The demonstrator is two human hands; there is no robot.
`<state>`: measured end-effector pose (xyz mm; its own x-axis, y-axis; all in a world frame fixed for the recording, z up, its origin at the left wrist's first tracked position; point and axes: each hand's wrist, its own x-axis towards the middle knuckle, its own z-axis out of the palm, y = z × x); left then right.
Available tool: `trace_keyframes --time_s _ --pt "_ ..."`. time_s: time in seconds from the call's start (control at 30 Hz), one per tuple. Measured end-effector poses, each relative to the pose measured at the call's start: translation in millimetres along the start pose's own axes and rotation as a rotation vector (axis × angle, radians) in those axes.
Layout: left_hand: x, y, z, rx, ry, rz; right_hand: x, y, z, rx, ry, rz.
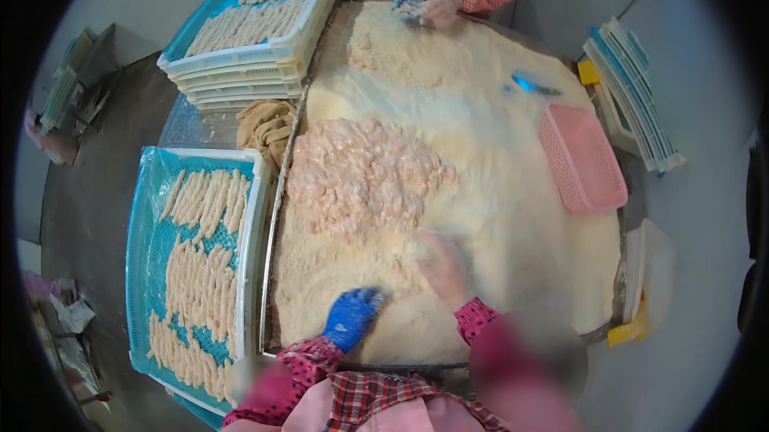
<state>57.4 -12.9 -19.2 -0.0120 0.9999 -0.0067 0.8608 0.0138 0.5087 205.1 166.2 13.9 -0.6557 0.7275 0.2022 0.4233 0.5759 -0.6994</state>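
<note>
Two hands work the breadcrumb bed (497,191) covering the desk (609,328) in the head view: the left hand (352,316), in a blue glove, lies spread flat on the crumbs, while the right hand (443,265) is motion-blurred, so I cannot tell its grip. A pink raw meat pile (360,179) sits just beyond them; a tray of breaded strips (196,272) lies left.

Meat pile (360,179) on crumbs (481,135); tray (152,216) left, basket (583,158) right.
</note>
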Motion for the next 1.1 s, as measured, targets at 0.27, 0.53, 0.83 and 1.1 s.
trace_keyframes --time_s 0.27,0.53,0.83,1.1 --pt "-31 -46 -26 0.067 -0.166 -0.125 -38 53 3 -0.114 -0.192 0.061" --pt "42 0 42 -0.703 0.102 -0.239 -53 -3 -3 -0.204 -0.026 0.135" --pt "44 59 -10 -2.231 0.278 -0.473 -33 -58 37 0.026 0.023 -0.101" --pt "46 -40 -3 -2.328 0.266 -0.115 81 -34 31 0.339 0.187 0.111"
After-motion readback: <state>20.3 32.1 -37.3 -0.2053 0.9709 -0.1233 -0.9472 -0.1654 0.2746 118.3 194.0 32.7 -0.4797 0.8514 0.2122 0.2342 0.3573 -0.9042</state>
